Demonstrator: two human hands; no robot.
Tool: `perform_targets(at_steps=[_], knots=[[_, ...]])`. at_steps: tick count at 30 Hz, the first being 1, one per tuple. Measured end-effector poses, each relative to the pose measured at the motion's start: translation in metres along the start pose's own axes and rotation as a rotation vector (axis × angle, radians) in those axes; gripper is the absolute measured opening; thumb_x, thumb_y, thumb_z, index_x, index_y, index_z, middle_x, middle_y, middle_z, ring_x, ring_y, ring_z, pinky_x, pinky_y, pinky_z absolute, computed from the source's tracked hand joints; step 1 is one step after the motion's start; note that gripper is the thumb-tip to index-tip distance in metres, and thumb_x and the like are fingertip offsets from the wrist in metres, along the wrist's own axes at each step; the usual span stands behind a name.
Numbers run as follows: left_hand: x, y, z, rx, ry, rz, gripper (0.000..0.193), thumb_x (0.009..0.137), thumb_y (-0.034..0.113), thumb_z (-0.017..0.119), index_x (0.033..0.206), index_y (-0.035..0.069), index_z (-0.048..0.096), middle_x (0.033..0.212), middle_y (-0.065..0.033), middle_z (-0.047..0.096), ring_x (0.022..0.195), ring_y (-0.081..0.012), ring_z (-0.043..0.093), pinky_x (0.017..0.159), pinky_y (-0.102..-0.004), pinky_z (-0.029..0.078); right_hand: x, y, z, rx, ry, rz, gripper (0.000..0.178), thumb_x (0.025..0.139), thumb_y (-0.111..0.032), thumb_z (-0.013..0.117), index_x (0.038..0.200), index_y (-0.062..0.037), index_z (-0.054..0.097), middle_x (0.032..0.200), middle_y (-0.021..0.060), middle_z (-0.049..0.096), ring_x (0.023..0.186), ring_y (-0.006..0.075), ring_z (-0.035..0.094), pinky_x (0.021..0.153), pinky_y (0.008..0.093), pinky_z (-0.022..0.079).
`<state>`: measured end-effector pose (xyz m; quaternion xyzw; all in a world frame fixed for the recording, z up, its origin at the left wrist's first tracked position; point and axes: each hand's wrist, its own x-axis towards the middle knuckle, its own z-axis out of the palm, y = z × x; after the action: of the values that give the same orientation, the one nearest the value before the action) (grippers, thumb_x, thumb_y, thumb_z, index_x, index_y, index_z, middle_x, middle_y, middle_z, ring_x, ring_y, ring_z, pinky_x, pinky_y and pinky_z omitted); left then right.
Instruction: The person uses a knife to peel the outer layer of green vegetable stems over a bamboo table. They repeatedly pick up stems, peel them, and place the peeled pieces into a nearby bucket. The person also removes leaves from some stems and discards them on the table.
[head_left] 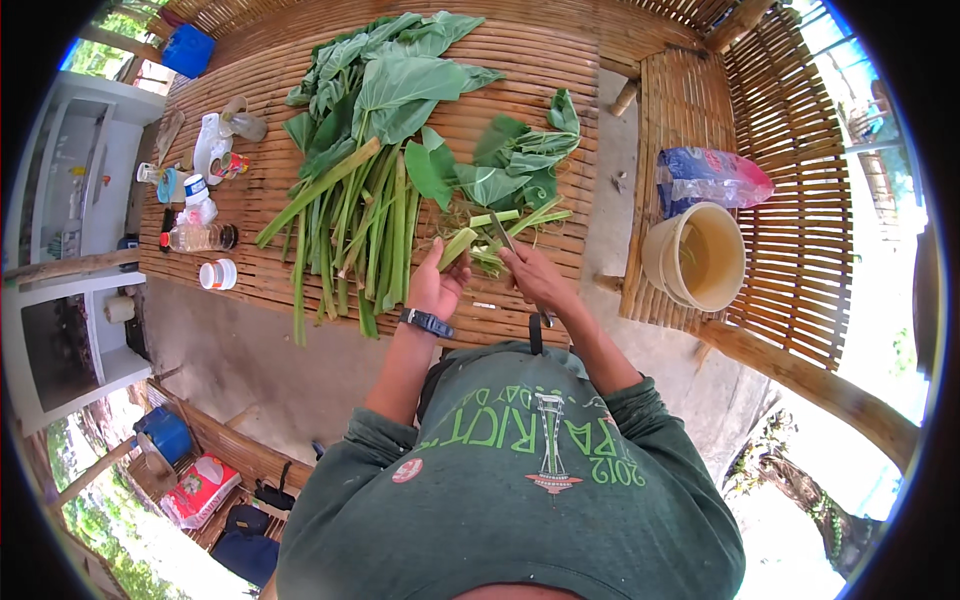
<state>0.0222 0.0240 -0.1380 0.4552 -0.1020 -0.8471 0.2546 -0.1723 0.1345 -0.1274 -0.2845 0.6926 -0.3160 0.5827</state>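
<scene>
My left hand (pixel 440 284), with a dark watch on its wrist, is closed around a short, thick green leaf stalk (pixel 458 246). My right hand (pixel 536 274) grips a knife (pixel 501 231) whose blade points away from me, close beside the stalk. Thin green strips and cut stalk pieces (pixel 488 262) lie under and between the hands. To the left is a big bundle of long green stalks (pixel 375 225) with broad leaves (pixel 405 90) at their far end. A smaller heap of limp leaves (pixel 520 165) lies just beyond my hands.
Everything rests on a bamboo-slat table (pixel 250 110). Bottles, including one of brownish liquid (pixel 203 237), and a white tub (pixel 218 274) stand at its left edge. On the bamboo bench at right are a cream bucket (pixel 695 257) with something green inside and a plastic bag (pixel 712 178).
</scene>
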Motion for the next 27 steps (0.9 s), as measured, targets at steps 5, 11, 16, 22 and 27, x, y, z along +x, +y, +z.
perform_targets(at_steps=[5, 11, 16, 22, 27], knots=[[0.010, -0.014, -0.007, 0.179, -0.007, 0.042, 0.034, 0.111, 0.035, 0.058, 0.123, 0.004, 0.068, 0.105, -0.0078, 0.075, 0.089, -0.0181, 0.071, 0.073, -0.0319, 0.057, -0.012, 0.002, 0.011, 0.091, 0.167, -0.132, 0.041, 0.109, -0.046, 0.058, 0.126, -0.0100, 0.067, 0.067, -0.0021, 0.052, 0.051, 0.0094, 0.047, 0.046, 0.0283, 0.039], [0.022, -0.059, 0.018, 0.651, -0.072, 0.036, 0.032, 0.110, 0.036, 0.060, 0.122, 0.007, 0.067, 0.106, -0.0046, 0.074, 0.087, -0.0148, 0.071, 0.068, -0.0301, 0.057, -0.007, 0.040, -0.008, 0.505, 0.105, 0.113, 0.030, 0.103, -0.037, 0.072, 0.105, -0.0070, 0.066, 0.063, -0.0088, 0.045, 0.046, 0.0032, 0.034, 0.042, 0.0262, 0.027], [0.073, -0.060, 0.034, 1.493, -0.114, 0.840, 0.026, 0.101, 0.024, 0.067, 0.120, 0.006, 0.064, 0.111, -0.0099, 0.070, 0.103, -0.0279, 0.068, 0.086, -0.0433, 0.056, -0.048, 0.091, -0.081, 0.892, 0.486, 0.008, 0.031, 0.102, -0.035, 0.071, 0.102, -0.0054, 0.063, 0.086, 0.0045, 0.064, 0.048, 0.0040, 0.038, 0.040, 0.0240, 0.030], [0.131, -0.043, 0.025, 2.023, -0.176, 1.103, 0.033, 0.089, 0.008, 0.070, 0.121, 0.007, 0.065, 0.112, -0.0119, 0.067, 0.113, -0.0359, 0.062, 0.096, -0.0498, 0.052, -0.089, 0.179, -0.145, 1.325, 0.872, -0.044, 0.036, 0.107, -0.041, 0.064, 0.107, -0.0045, 0.061, 0.094, 0.0082, 0.067, 0.048, 0.0060, 0.038, 0.040, 0.0237, 0.032], [0.126, -0.024, 0.030, 1.391, -0.077, 0.460, 0.034, 0.095, 0.012, 0.069, 0.129, 0.007, 0.066, 0.110, -0.0092, 0.072, 0.097, -0.0259, 0.071, 0.084, -0.0412, 0.057, -0.079, 0.147, -0.082, 0.371, 0.871, 0.208, 0.045, 0.109, -0.041, 0.059, 0.127, 0.0009, 0.062, 0.110, 0.0155, 0.070, 0.069, 0.0204, 0.060, 0.064, 0.0330, 0.052]])
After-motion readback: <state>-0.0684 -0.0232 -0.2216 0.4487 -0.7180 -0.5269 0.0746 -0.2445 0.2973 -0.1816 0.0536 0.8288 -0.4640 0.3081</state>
